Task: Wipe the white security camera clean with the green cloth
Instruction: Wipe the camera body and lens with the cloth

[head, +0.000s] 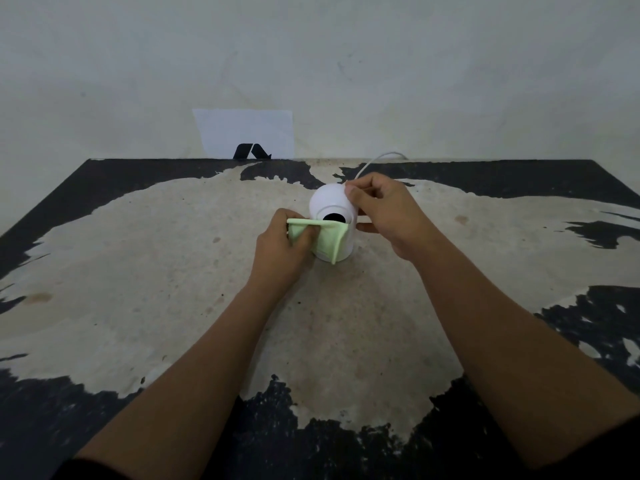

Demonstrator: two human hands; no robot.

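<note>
One white security camera stands upright near the middle of the far half of a worn table, its long axis vertical, the domed head uppermost and the cylindrical base resting on the tabletop. The single dark lens faces the wearer and tilts slightly upward. One white cable leaves the rear of the camera and arcs toward the wall. One green cloth, folded, lies pressed against the front of the camera just below the lens, one edge hanging down to the base. The left hand is closed around the cloth's left part, fingers curled over the fabric and holding it to the camera body. The right hand grips the camera's right side, thumb on the dome and fingers wrapped behind. Two bare forearms enter from the lower edge. One white sheet bearing a black mark is fixed to the wall behind the table.
</note>
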